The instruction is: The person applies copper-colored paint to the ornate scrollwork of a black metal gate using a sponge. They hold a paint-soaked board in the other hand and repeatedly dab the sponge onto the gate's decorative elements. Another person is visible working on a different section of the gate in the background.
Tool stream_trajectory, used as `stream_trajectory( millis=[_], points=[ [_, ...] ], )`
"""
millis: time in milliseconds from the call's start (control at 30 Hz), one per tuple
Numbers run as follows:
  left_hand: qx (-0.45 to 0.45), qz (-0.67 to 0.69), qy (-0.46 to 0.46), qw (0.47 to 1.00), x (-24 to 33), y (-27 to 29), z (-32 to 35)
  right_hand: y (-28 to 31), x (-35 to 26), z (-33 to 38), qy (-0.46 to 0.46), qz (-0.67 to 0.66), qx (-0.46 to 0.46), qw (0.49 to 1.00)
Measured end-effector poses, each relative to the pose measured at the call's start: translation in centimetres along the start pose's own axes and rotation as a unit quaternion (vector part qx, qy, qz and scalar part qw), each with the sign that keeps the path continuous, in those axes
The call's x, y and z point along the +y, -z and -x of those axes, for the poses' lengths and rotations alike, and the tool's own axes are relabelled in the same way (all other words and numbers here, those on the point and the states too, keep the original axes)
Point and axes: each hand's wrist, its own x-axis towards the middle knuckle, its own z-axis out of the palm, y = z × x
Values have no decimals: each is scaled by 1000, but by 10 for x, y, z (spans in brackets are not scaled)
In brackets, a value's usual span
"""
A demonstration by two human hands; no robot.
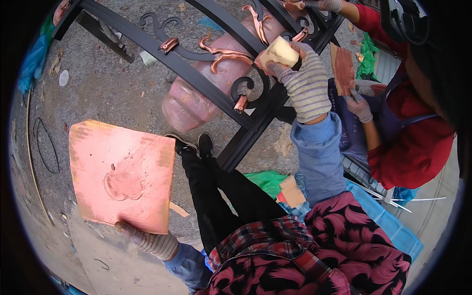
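In my left hand (150, 242), which wears a striped glove, a square piece of cardboard (123, 147) is gripped by its lower edge. Copper-pink paint coats it, with a thick wet smear near its middle. My gloved right hand (306, 83) pinches a pale yellow sponge (281, 51) whose near side is stained copper. The sponge is at a black metal frame (196, 87); whether it touches is hard to tell. Scrolls and bands on this frame carry copper colour, among them a leaf-shaped ornament (227, 55) left of the sponge.
Across from my right arm, a co-worker in a red sleeve (410, 164) holds a smaller copper-smeared board (342, 69) and has another hand on the frame. A plastic-wrapped bundle (189, 105) lies under the frame. Green plastic (265, 183) and blue sheeting (383, 216) lie nearby.
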Motion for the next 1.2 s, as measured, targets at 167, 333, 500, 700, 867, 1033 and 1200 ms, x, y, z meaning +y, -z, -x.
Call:
stream_trajectory(
  millis=[167, 333, 500, 700, 867, 1033, 1200],
  points=[
    [29, -20, 9, 999, 2, -10, -2, 9, 11, -1, -33, -32, 42, 998],
    [54, -59, -41, 996, 3, -17, 5, 15, 7, 4, -85, -145, 34, 985],
    [58, -73, -68, 993, 6, -32, 5, 32, 11, 2, -144, -180, 73, 970],
    [30, -59, -97, 993, 6, -35, -3, 44, 4, -10, -120, -191, 72, 972],
    [48, -73, -71, 994, 11, -49, -11, 31, 8, -4, -145, -182, 75, 970],
    [26, -116, -118, 986, 4, -34, -17, 37, 24, -18, -80, -106, 100, 986],
    [31, -227, -193, 954, -2, -35, -14, 10, 46, -67, 39, 71, 53, 995]
  ],
)
